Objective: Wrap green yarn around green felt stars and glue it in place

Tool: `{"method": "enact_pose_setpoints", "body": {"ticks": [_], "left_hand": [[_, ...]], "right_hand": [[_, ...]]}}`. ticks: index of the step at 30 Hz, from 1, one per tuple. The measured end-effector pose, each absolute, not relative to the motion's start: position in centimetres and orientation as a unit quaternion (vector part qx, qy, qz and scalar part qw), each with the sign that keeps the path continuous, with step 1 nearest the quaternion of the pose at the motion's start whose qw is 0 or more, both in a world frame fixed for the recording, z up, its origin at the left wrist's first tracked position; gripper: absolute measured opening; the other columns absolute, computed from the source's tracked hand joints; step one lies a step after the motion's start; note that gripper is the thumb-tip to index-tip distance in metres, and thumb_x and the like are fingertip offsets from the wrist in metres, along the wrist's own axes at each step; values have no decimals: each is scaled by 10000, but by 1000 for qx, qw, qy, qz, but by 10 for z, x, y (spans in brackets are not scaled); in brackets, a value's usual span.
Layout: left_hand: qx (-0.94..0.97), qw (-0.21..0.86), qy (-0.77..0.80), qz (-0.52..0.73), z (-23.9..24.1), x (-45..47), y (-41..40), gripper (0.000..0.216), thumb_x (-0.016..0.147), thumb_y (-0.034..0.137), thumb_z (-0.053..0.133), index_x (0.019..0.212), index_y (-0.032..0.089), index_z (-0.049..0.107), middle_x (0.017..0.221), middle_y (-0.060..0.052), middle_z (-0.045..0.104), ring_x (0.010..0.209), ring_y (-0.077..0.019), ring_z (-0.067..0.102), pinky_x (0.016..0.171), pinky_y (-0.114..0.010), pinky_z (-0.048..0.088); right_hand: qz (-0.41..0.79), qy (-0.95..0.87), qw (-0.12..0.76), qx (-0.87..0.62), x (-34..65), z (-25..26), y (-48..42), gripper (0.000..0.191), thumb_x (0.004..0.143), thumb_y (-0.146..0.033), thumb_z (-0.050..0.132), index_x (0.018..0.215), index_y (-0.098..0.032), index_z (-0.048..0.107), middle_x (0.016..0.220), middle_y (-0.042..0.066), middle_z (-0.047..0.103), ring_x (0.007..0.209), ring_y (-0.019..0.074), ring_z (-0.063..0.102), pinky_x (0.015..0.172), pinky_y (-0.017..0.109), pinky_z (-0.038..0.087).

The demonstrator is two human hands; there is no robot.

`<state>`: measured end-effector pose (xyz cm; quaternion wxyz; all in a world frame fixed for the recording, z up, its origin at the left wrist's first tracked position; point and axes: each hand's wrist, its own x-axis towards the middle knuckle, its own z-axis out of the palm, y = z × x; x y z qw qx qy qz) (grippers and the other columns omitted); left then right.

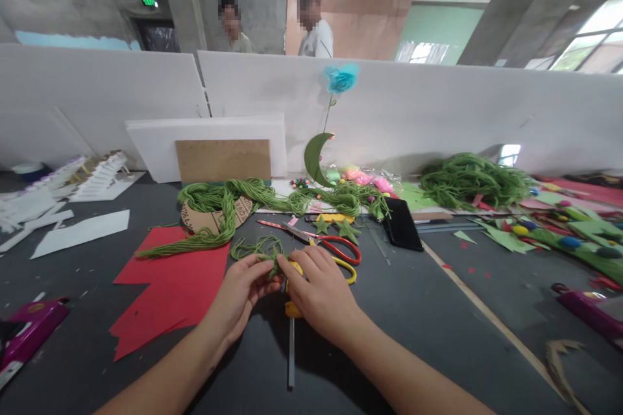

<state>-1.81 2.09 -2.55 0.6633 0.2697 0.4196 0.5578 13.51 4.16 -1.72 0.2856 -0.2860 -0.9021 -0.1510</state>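
My left hand (243,295) and my right hand (321,288) meet over the dark table, fingers pinched together on a small bundle of green yarn (257,249). The yarn trails off to the left of my fingertips. Under my right hand lies a yellow piece (293,308) fixed to a thin grey stick (291,353) that points toward me. Red-handled scissors (335,246) and yellow-handled scissors (348,269) lie just beyond my right hand.
A red paper sheet (170,285) lies left of my hands, with long green yarn skeins (219,207) behind. A black phone (402,224), a green yarn heap (470,181), a blue paper flower (341,78) and purple tools (29,327) surround. Two people stand behind the white foam wall (413,110).
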Motion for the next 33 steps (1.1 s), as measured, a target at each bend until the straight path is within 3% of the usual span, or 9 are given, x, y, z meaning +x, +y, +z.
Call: {"method": "enact_pose_setpoints", "body": {"ticks": [8,23,26,28,30,33], "left_hand": [[247,679,413,555,-31,-20,23,78,655,182,677,674,122,630,604,14,579,530,-64,544,517,-165,458],[252,646,435,575,-31,-19,25,101,640,202,658,614,133,590,539,37,534,460,-52,489,434,-149,389],[262,629,439,585,-27,-22,26,119,648,229,654,629,141,576,533,51,518,455,-49,487,431,-146,382],[270,618,443,591,-24,-23,27,139,648,253,659,656,149,567,539,61,518,458,-47,494,435,-144,382],[285,613,445,587,-22,-24,27,163,638,263,673,688,149,568,547,61,530,466,-51,510,450,-150,393],[323,619,446,561,-21,-21,26,215,603,272,708,713,137,582,550,42,564,461,-77,535,463,-183,414]], "right_hand": [[-165,-915,222,-295,130,-17,36,297,803,-134,508,1096,-96,547,827,93,566,787,221,452,773,386,404],[-135,-914,215,-316,127,-22,33,400,777,-120,527,1176,-99,509,767,81,557,732,217,461,680,362,398],[-16,-905,242,-350,129,-23,36,469,760,-73,487,1221,-155,482,773,61,563,724,203,479,666,343,402],[154,-856,302,-390,131,-22,41,439,759,-73,460,1182,-177,515,783,46,576,728,185,501,696,335,411],[306,-772,364,-423,133,-20,46,311,782,-142,458,1068,-167,577,823,48,596,753,174,521,738,334,417],[402,-700,394,-439,135,-16,50,235,815,-285,448,951,-160,595,853,50,611,750,160,546,713,311,441]]}}
